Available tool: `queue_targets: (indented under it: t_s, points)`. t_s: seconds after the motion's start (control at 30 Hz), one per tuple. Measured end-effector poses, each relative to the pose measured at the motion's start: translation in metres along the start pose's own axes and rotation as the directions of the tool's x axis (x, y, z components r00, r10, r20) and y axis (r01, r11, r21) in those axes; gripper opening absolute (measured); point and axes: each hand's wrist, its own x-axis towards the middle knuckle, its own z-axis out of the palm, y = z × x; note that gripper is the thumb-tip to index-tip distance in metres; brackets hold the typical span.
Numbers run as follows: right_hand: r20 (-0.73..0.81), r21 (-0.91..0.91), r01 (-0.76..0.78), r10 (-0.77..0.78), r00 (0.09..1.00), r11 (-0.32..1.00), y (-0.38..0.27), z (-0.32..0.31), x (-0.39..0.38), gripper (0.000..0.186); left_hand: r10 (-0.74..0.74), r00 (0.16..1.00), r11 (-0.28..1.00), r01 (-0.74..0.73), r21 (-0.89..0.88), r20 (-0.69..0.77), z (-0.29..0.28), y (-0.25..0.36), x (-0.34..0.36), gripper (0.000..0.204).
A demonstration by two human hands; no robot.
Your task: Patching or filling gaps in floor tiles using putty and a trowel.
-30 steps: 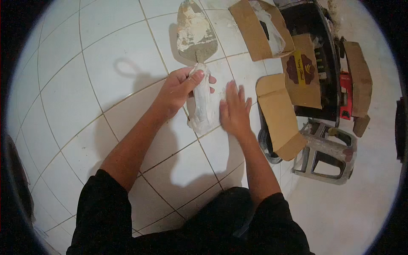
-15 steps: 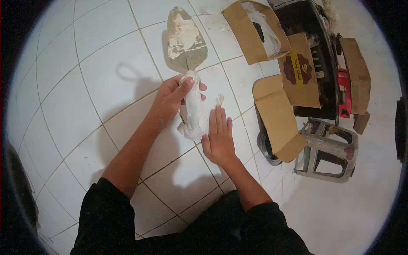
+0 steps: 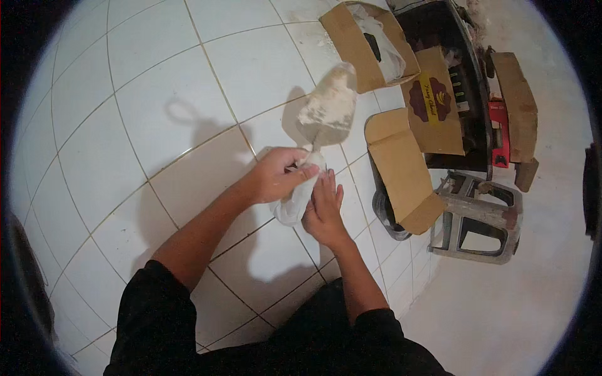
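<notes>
A trowel (image 3: 329, 113) with a pale, plaster-crusted blade tilts up and to the right above the white tiles. White plastic (image 3: 291, 208) is wrapped loosely round its handle and bunches out at the lower end. My left hand (image 3: 276, 178) is closed round the upper part of the wrapped handle, thumb across the front. Along the handle's right side lies my right hand (image 3: 324, 210), its fingers stretched out and seeming to rest against the plastic. Part of the handle is hidden between the two hands.
To the right are an open cardboard box (image 3: 351, 47) with plastic inside, a brown cardboard flap (image 3: 404, 169), a black crate (image 3: 445, 163) holding boxes, and a grey step stool (image 3: 483, 216) lying against the wall. Tiled floor (image 3: 163, 69) spreads to the left.
The trowel has come down and rightward, its blade tilting toward the boxes. My left hand moved with it, and the gap between the handle and my right hand has closed.
</notes>
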Motion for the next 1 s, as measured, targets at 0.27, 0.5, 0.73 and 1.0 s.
queue_targets:
  t_s: [0.27, 0.5, 0.73, 1.0]
  points:
    - [0.016, 0.974, -0.050, 0.151, 0.988, 0.223, -0.031, -0.041, 0.005, 0.052, 0.452, 0.889, 0.864, -0.419, 0.280, -0.065, 0.018, -0.026, 0.005, 0.026]
    - [-0.123, 0.904, -0.029, 0.324, 0.938, 0.426, -0.022, -0.041, 0.016, 0.044, 0.430, 0.901, 0.678, -0.368, 0.636, 0.063, 0.012, -0.026, -0.004, 0.041]
    - [-0.375, 0.596, -0.116, 0.403, 0.835, 0.794, 0.008, -0.038, 0.025, 0.032, 0.399, 0.915, 0.452, -0.247, 0.857, 0.053, 0.014, -0.023, -0.004, 0.054]
    - [-0.384, 0.549, -0.147, 0.404, 0.830, 0.823, -0.012, -0.043, 0.026, 0.030, 0.411, 0.908, 0.510, -0.300, 0.806, 0.078, 0.010, -0.022, -0.006, 0.045]
